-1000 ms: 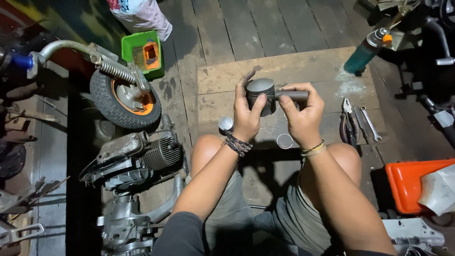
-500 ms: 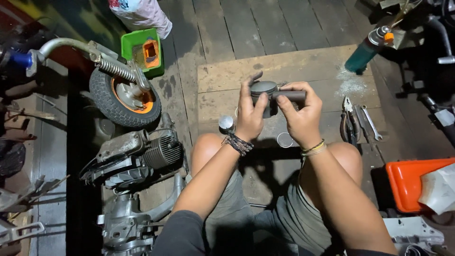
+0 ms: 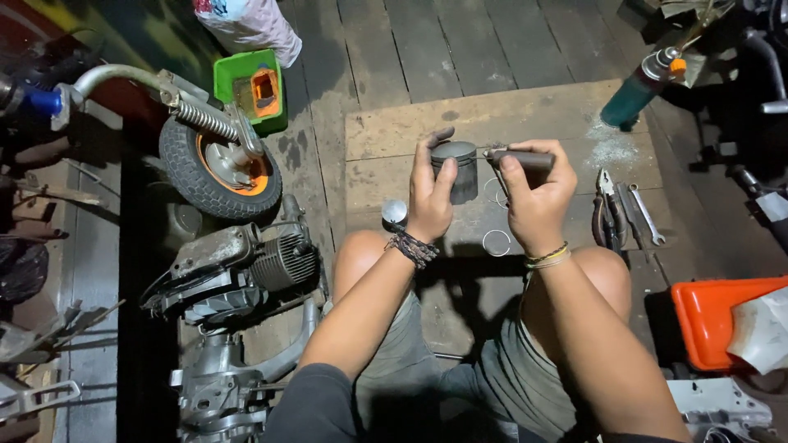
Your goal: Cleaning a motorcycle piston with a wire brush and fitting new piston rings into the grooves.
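Grey metal piston (image 3: 458, 168) clasped in left hand (image 3: 428, 197), held above board (image 3: 386, 135). Right hand (image 3: 538, 197) fisted round tool (image 3: 525, 157), tip at piston's 3 o'clock. Rings (image 3: 497, 242) at 5 o'clock, pliers (image 3: 606, 213) further right, wheel (image 3: 217, 168) at 9 o'clock.

A: Changes? The hands split. The left hand (image 3: 428, 197) keeps the grey piston (image 3: 460, 168), now showing clear at upper centre.

B: The right hand (image 3: 538, 197) pulled rightward with the brown-handled tool (image 3: 525, 157) (tip still near the piston's top edge). A thin ring (image 3: 495, 191) now shows between the hands.
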